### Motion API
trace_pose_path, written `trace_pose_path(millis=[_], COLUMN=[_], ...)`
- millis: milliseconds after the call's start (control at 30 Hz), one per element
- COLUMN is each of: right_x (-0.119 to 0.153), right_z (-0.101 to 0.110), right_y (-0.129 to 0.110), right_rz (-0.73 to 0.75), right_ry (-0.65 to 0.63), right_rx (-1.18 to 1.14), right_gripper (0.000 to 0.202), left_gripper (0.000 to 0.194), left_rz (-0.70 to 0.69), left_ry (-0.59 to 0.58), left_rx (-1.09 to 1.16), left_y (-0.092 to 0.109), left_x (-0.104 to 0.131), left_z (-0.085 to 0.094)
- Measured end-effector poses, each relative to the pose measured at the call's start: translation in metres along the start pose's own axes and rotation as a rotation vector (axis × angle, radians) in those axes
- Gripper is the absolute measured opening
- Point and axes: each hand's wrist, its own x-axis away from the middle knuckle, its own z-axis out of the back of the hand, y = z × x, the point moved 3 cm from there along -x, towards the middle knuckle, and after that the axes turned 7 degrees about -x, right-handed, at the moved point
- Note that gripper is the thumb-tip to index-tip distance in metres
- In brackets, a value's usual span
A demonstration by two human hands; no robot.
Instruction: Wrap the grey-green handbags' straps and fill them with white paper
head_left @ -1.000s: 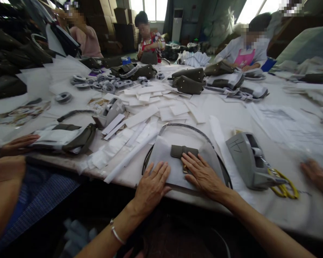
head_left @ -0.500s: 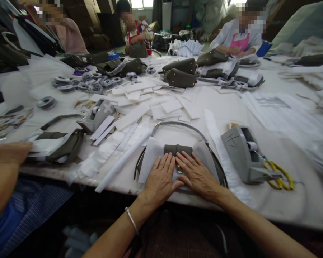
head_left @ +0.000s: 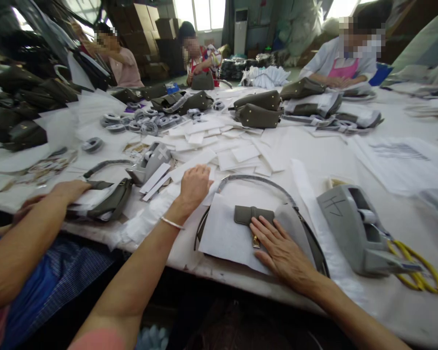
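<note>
- The olive-grey bag (head_left: 254, 215) lies at the near edge of the table (head_left: 175, 245), a pale sheet (head_left: 224, 239) spread over it, the wrapped handle (head_left: 259, 179) arching out behind
- The right hand (head_left: 286, 250) rests flat on it, just beside the gold clasp (head_left: 256, 241), fingers stretched and slightly parted, thumb apart, pinching nothing
- With only that side pressed, the sheet's loose left part could lift or skew if the bag is nudged; the clasp could snag it if the palm drags
- Lying so near the edge, the bag could slip off under a pull toward the body
- The left hand (head_left: 196, 183) is over the white pieces (head_left: 243, 153), fingers curled, tips hidden; I cannot tell whether they pinch anything. A hasty grab there could take several pieces at once
- Right of the bag, a tape dispenser (head_left: 345, 226) touches yellow-handled scissors (head_left: 419, 277); a wide elbow swing could knock them
</note>
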Motion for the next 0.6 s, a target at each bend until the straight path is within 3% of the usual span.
trace_pose_path(millis=[67, 133, 233, 300, 400, 500, 533, 567, 600], right_x=[0.001, 0.001, 0.0, -0.001, -0.002, -0.002, -0.002, -0.003, -0.002], right_z=[-0.002, -0.003, -0.001, 0.0, 0.001, 0.003, 0.004, 0.005, 0.005], right_y=[0.002, 0.003, 0.002, 0.001, 0.001, 0.0, 0.0, 0.0, 0.0], right_rz=[0.005, 0.009, 0.014, 0.011, -0.013, -0.023, -0.024, -0.027, -0.037], right_ry=[-0.002, -0.003, -0.001, -0.009, -0.023, -0.028, -0.03, -0.033, -0.032], right_rx=[0.015, 0.021, 0.019, 0.016, -0.002, -0.037, -0.056, -0.081, -0.114], right_gripper=[0.062, 0.063, 0.062, 0.061, 0.061, 0.06, 0.06, 0.059, 0.059], left_gripper=[0.047, 0.047, 0.034, 0.03, 0.033, 0.037, 0.038, 0.04, 0.042], left_rz=[0.156, 0.217, 0.223, 0.233, 0.293, 0.383, 0.366, 0.285, 0.14], left_ry=[-0.026, -0.147, -0.225, -0.214, -0.161, 0.106, 0.195, 0.203, 0.121], left_rx=[-0.071, -0.065, -0.027, -0.015, -0.007, 0.152, 0.272, 0.431, 0.614], left_y=[-0.029, -0.049, -0.065, -0.071, -0.077, -0.068, -0.059, -0.046, -0.029], left_x=[-0.021, -0.031, -0.037, -0.038, -0.039, -0.025, -0.016, -0.006, 0.005], left_z=[-0.021, -0.045, -0.069, -0.073, -0.055, -0.008, 0.009, 0.024, 0.034])
